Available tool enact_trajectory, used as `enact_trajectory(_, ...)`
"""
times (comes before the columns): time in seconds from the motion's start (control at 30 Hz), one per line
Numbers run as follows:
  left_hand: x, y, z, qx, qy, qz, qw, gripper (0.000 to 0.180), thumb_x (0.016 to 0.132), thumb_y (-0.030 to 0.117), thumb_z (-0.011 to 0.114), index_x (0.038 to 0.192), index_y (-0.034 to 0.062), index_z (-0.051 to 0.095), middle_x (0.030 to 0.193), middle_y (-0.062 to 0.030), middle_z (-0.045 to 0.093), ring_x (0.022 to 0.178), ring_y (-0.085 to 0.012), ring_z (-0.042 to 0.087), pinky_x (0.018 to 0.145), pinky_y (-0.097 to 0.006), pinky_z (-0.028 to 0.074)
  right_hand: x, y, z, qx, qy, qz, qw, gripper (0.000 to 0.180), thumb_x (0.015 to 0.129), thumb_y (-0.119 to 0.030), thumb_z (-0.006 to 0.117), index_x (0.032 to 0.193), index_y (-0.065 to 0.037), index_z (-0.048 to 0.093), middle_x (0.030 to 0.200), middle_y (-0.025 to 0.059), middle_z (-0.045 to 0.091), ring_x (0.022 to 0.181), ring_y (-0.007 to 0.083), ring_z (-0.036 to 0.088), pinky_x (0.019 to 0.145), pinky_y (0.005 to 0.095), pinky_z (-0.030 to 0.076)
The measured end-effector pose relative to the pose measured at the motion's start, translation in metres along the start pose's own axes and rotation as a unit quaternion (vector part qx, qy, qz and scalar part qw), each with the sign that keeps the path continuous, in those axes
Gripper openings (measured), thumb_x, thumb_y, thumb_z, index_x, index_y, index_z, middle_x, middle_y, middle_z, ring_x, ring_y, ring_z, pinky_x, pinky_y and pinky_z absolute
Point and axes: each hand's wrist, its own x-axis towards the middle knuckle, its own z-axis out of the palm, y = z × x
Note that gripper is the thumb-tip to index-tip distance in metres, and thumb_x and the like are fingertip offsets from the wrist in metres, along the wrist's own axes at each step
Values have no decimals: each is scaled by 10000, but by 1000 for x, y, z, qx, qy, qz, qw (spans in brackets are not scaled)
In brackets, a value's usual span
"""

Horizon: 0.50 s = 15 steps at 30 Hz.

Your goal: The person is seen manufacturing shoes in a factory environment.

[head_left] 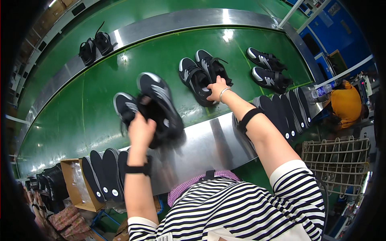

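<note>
My left hand (pixel 140 130) is closed on a pair of black sneakers (pixel 161 98) with silver toes, gripping them near the heels above the metal table edge. The pair is slightly smeared by motion. Further right, my right hand (pixel 219 89) has its thumb and fingers round the heel ends of a second pair of black sneakers (pixel 197 78), which rests on the green belt (pixel 96 96). A third matching pair (pixel 267 70) lies to the right of that hand. Another pair (pixel 95 46) sits at the far left, on the metal rim.
Black insoles stand in rows along the near edge, one stack (pixel 106 172) at left and another (pixel 281 112) at right. An open cardboard box (pixel 76 184) is at lower left. A plastic bottle (pixel 321 91), a wire basket (pixel 337 158) and a person in orange (pixel 346 105) are at right.
</note>
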Motion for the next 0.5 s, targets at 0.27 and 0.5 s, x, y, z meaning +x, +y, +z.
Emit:
enact_trajectory(0.27,26,-25,-9,-179,146,27,973,341,753,103,542,1078,19,479,938,-139,550,780,-225,551,677,-311,442,-17,-7,-9,-20,-10,-45,999,426,615,-359,654,965,-118,619,1117,196,447,1035,325,410,848,362,400)
enact_trajectory(0.5,-66,39,93,-389,-132,16,912,549,712,216,635,1152,-16,403,1014,-171,477,903,-237,467,801,-330,388,-150,-43,9,13,-47,-140,989,299,630,-269,654,838,-55,631,934,194,500,909,322,483,730,369,453)
